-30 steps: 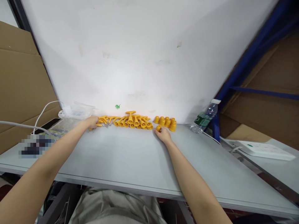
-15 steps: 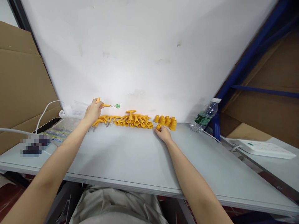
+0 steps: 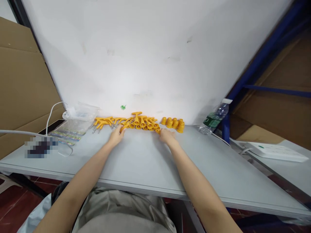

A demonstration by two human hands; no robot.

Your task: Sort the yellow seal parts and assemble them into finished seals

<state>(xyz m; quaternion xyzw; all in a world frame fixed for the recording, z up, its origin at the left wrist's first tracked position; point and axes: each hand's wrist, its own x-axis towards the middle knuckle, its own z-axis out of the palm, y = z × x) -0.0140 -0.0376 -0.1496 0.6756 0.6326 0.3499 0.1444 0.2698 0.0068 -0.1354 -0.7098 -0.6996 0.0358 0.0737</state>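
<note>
My left hand [image 3: 117,135] is closed on a yellow corkscrew [image 3: 124,126], whose metal spiral points up and right. It is just in front of the left end of a pile of yellow corkscrews with bell-shaped cups [image 3: 143,124]. Closed too, my right hand [image 3: 168,136] grips a yellow cup [image 3: 157,130] at the pile's right end, its fingers partly covering it. Loose yellow handles with bare spirals [image 3: 103,121] lie to the left. Several separate yellow cups [image 3: 175,123] stand to the right, behind my right hand.
On the left of the grey table [image 3: 138,161] are clear plastic packets [image 3: 70,131], a white cable [image 3: 50,115] and a pixelated object [image 3: 41,148]. A plastic bottle [image 3: 215,117] leans by the white board [image 3: 155,58]. A power strip [image 3: 277,152] lies far right.
My left hand has come down and right with the corkscrew, from before the board to beside the pile. My right hand has moved slightly left with the cup, nearer the pile.
</note>
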